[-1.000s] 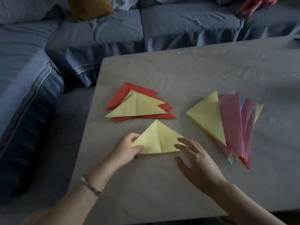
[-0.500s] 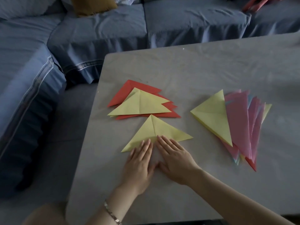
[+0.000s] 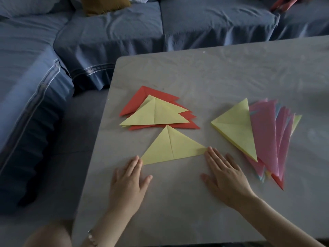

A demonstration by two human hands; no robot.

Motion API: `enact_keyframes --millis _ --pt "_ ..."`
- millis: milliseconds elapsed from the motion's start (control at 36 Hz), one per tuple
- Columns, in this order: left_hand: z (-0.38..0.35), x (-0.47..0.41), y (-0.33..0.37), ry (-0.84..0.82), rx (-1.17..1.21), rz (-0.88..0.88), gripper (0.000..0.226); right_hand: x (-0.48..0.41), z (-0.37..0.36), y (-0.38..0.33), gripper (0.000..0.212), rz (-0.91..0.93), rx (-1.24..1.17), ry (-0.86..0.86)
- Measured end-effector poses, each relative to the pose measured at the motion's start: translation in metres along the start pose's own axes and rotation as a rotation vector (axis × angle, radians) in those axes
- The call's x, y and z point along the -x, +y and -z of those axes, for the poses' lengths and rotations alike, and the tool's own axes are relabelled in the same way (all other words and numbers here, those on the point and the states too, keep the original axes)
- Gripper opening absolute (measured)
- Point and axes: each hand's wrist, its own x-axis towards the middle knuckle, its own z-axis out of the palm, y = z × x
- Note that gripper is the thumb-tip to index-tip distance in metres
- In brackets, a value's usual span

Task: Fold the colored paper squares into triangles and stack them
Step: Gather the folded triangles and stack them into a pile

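With fingers flat, the left hand [image 3: 127, 177] and right hand [image 3: 225, 172] are touching the yellow triangle [image 3: 170, 148], not yet on the stack [image 3: 154, 113]; the fanned pile [image 3: 263, 136] is apparently waiting.

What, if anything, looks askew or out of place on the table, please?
The stack of folded triangles is untidy: red corners jut out rightward from under its yellow top piece. The right-hand pile is fanned out too. Nothing looks torn.

I read this as a home living room: blue slip-covered corner sofa [image 3: 110, 38], mustard cushion [image 3: 105, 4], low grey table [image 3: 231, 72] set against it.
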Motion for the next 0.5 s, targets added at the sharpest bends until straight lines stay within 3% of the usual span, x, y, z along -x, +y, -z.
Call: enact_keyframes --millis 83,194,306,389,444,500 --pt "0.014 -0.017 0.012 0.072 0.057 0.079 0.047 -0.001 0.0 -0.004 0.074 -0.023 -0.041 -0.002" --pt "0.028 -0.042 0.027 -0.039 0.086 0.265 0.055 0.0 0.006 -0.002 0.069 0.009 -0.078 0.068" --pt "0.026 -0.053 0.031 -0.133 0.23 0.324 0.053 -0.005 0.02 0.006 0.036 0.073 -0.126 0.153" --pt "0.025 -0.052 0.031 -0.139 0.292 0.288 0.036 -0.014 0.036 0.022 0.016 -0.004 -0.217 0.256" --pt "0.027 -0.047 0.032 -0.138 0.287 0.243 0.019 -0.02 0.045 0.033 0.022 -0.154 -0.242 0.336" --pt "0.029 -0.04 0.035 -0.122 0.328 0.201 0.026 -0.027 0.05 0.042 0.042 -0.329 -0.253 0.244"
